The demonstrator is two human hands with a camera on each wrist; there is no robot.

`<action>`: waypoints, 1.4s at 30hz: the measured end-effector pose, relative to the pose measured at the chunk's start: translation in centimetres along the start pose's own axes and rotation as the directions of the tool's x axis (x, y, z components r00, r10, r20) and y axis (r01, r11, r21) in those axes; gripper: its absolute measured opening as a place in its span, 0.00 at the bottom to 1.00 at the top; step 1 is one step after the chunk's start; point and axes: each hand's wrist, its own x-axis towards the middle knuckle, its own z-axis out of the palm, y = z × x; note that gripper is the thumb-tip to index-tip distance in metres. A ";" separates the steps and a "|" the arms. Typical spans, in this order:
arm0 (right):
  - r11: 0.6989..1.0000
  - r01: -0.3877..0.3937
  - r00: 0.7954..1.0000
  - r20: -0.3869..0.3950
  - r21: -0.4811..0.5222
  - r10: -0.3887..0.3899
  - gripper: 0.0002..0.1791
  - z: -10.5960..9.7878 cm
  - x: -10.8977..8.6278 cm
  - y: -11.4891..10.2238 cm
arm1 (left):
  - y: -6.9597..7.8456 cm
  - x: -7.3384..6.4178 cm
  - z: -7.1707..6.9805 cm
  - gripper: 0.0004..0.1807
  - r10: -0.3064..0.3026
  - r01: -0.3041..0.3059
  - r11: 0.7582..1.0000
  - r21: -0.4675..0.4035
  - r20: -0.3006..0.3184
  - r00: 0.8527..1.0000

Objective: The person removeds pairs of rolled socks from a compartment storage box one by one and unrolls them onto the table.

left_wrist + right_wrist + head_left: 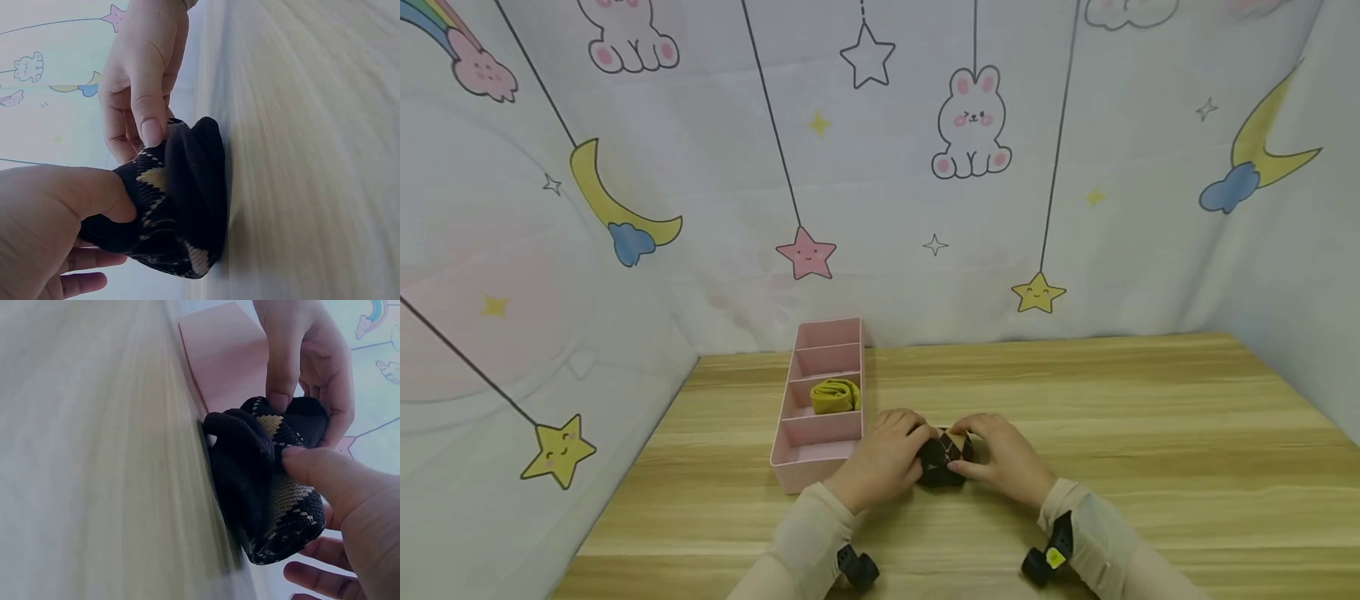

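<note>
A rolled black sock (938,473) with a tan argyle pattern lies on the table between the two hands. My left hand (883,460) grips its left end, thumb on the near side and fingers over the back. From the other end my right hand (1006,460) pinches it between thumb and fingers. In the left wrist view, the knitted diamonds of the sock (153,180) show beside a plain black fold. The right wrist view shows the coiled layers at one end of the roll (287,540). Fingertips behind the sock are partly hidden.
Left of the hands stands a pink divided box (816,477) with several compartments in a row. One compartment holds a yellow rolled cloth item (833,397). The wooden table (1112,417) meets a white curtain (880,308) printed with stars, moons and rabbits.
</note>
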 end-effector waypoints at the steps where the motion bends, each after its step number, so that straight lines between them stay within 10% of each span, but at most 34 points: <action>1: 1.000 -0.003 1.000 0.001 0.000 0.003 0.22 0.0 -0.1 0.0 | 0.0 0.1 0.0 0.17 0.000 0.000 1.000 -0.002 -0.004 1.000; 19: 1.000 0.013 0.999 0.032 0.016 -0.013 0.21 0.6 -0.7 0.0 | -0.1 -1.0 0.1 0.30 -0.011 0.012 0.999 -0.042 0.031 0.999; 25: 1.000 -0.003 1.000 0.027 0.023 0.002 0.20 0.4 -0.5 0.3 | 0.3 -1.6 0.4 0.39 -0.001 0.003 1.000 0.030 -0.082 0.997; 32: 1.000 -0.024 0.999 0.022 0.006 0.023 0.21 0.4 -0.1 0.2 | 0.8 -2.0 0.5 0.28 0.050 -0.042 0.998 0.038 -0.260 0.964; 42: 0.998 -0.037 0.999 0.007 -0.044 0.037 0.20 0.3 0.4 -0.1 | 0.7 -2.6 1.9 0.12 0.164 -0.141 0.985 0.096 -0.290 0.943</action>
